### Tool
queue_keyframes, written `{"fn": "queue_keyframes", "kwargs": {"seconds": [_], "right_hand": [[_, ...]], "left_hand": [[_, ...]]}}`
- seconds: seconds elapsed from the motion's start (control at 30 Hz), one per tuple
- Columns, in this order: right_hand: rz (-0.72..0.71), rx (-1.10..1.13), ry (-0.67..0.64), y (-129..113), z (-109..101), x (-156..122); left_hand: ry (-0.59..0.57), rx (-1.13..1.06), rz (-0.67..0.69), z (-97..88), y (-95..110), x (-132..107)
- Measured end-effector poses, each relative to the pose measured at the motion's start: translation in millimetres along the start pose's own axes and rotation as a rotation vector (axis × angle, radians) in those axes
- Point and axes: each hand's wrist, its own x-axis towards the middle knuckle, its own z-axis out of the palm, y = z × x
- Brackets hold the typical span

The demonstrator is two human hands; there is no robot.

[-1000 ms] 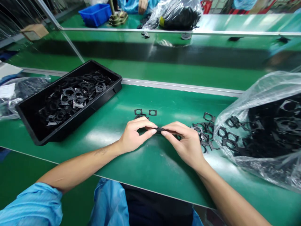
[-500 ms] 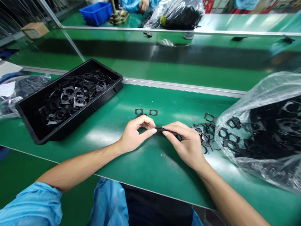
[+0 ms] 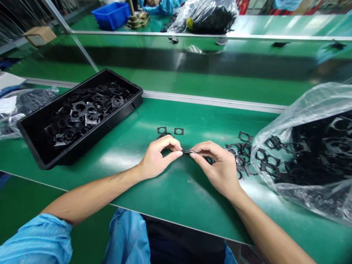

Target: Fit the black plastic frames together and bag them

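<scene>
Between my two hands, above the green table [image 3: 170, 205], is a thin black plastic frame [image 3: 187, 151] seen nearly edge-on. My left hand [image 3: 158, 157] pinches its left end between thumb and fingers. On the other end, my right hand [image 3: 217, 165] grips it the same way, fingertips close to the left ones. Just beyond my left hand lie a square black frame with a round hole [image 3: 179, 131] and a similar frame [image 3: 162, 130]. A loose pile of black frames [image 3: 240, 156] sits to the right of my right hand, partly hidden behind it.
A black tray [image 3: 121, 110] of similar frames stands at the left. At the right, a clear plastic bag [image 3: 299, 198] spills more of them. Across the metal rail [image 3: 214, 102] are a blue bin [image 3: 111, 16] and a bagged black bundle [image 3: 211, 20]; a co-worker's blue sleeve [image 3: 167, 6] shows there.
The black frame has tilted slightly between my fingers; both hands stay in nearly the same place. Across the rail, the co-worker's hand has drawn back.
</scene>
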Motion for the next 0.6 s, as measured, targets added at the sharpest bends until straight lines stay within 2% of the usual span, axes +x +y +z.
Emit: {"fn": "queue_keyframes", "kwargs": {"seconds": [0.1,0.17,0.3,0.4,0.5,0.6], "right_hand": [[-0.031,-0.038,-0.038,0,0,0],[0.004,-0.011,-0.040,0,0,0],[0.273,0.294,-0.076,-1,-1,5],[0.464,0.536,-0.112,-1,-3,10],[0.556,0.656,-0.134,-1,-5,13],[0.558,0.632,-0.158,1,-4,12]], "left_hand": [[-0.006,0.033,0.032,-0.6,1,0],[-0.007,0.051,0.050,-0.8,0,-1],[0.008,0.055,0.084,-1.1,-2,-1],[-0.032,0.114,0.197,-2.3,-5,-1],[-0.043,0.215,0.295,-4.2,-6,0],[-0.005,0.255,0.330,-5.6,-5,0]]}}
